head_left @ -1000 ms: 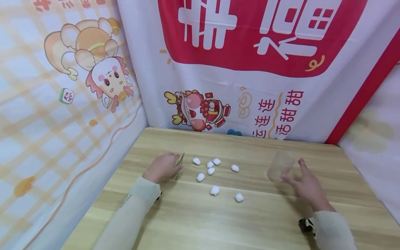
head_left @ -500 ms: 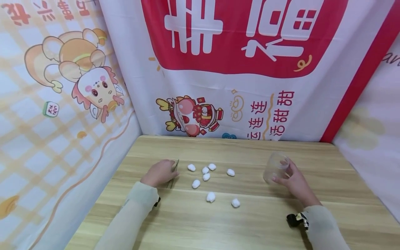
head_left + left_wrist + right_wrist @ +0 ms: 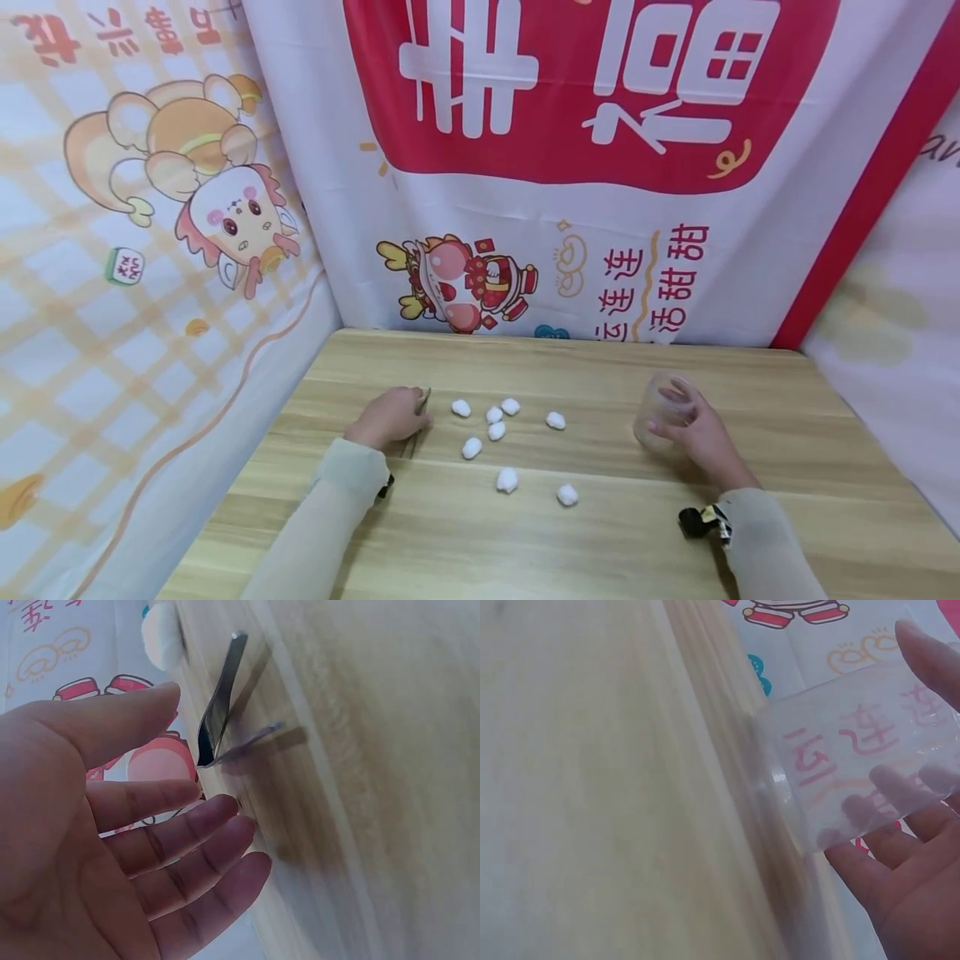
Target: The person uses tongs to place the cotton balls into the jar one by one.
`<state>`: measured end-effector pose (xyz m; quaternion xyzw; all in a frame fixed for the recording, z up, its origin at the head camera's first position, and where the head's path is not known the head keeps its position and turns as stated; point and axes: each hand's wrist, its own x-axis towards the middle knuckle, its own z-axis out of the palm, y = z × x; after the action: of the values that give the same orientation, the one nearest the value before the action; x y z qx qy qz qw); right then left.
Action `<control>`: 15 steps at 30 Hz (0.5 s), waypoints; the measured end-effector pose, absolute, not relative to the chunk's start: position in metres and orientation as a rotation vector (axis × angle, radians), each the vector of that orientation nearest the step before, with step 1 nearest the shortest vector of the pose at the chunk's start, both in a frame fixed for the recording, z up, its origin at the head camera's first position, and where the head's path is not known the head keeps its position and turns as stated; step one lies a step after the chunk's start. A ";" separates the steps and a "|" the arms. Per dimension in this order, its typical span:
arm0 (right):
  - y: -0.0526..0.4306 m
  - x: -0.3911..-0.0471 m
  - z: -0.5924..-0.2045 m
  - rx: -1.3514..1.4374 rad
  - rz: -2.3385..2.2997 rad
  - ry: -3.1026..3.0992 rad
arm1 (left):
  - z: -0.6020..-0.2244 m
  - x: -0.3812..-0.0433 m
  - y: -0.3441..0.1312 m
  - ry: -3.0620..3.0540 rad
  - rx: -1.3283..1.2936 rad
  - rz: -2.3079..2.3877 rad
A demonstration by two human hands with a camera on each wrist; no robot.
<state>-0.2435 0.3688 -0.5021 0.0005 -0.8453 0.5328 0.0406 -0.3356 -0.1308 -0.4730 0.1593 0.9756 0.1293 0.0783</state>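
Note:
In the head view my left hand (image 3: 390, 417) is at the left of the table beside metal tweezers (image 3: 423, 402). The left wrist view shows the tweezers (image 3: 223, 697) with their two arms spread on the wood, just beyond my fingertips. A gap separates that hand's thumb from its loosely bent fingers (image 3: 202, 825). On the right, my right hand (image 3: 701, 433) is around a clear plastic cup (image 3: 651, 417), standing upright on the table. Through the cup wall (image 3: 840, 742) the right wrist view shows fingertips on its far side. Several white cotton balls (image 3: 496, 431) lie scattered between the hands.
The wood-grain table (image 3: 600, 550) meets a printed cloth (image 3: 570, 192) with red patches and characters along its back edge. Another printed cloth (image 3: 187, 317) hangs along the left side. One cotton ball (image 3: 163, 636) shows beyond the tweezers in the left wrist view.
My right hand, beside the cup a second ago, now has its fingers and thumb around it. My left hand stays by the tweezers. The head view has shifted slightly.

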 end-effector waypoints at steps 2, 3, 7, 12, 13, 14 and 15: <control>0.369 -0.243 -0.503 0.001 1.652 -2.570 | -0.473 -0.335 -0.128 2.928 0.484 0.371; 0.369 -0.243 -0.503 0.000 1.658 -2.563 | -0.473 -0.336 -0.127 2.932 0.487 0.363; 0.367 -0.245 -0.505 -0.018 1.677 -2.544 | -0.471 -0.334 -0.125 2.946 0.483 0.354; 0.363 -0.247 -0.506 -0.052 1.723 -2.517 | -0.471 -0.335 -0.125 2.955 0.463 0.378; 0.363 -0.247 -0.506 -0.053 1.738 -2.504 | -0.471 -0.335 -0.126 2.957 0.457 0.380; 0.362 -0.246 -0.507 -0.052 1.748 -2.492 | -0.472 -0.336 -0.126 2.955 0.449 0.387; 0.362 -0.246 -0.508 -0.046 1.755 -2.479 | -0.473 -0.336 -0.126 2.954 0.442 0.388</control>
<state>-0.2462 0.3616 -0.5081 -0.0150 -0.8149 0.5771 0.0519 -0.3361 -0.1261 -0.4730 0.1464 0.9787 0.1285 0.0649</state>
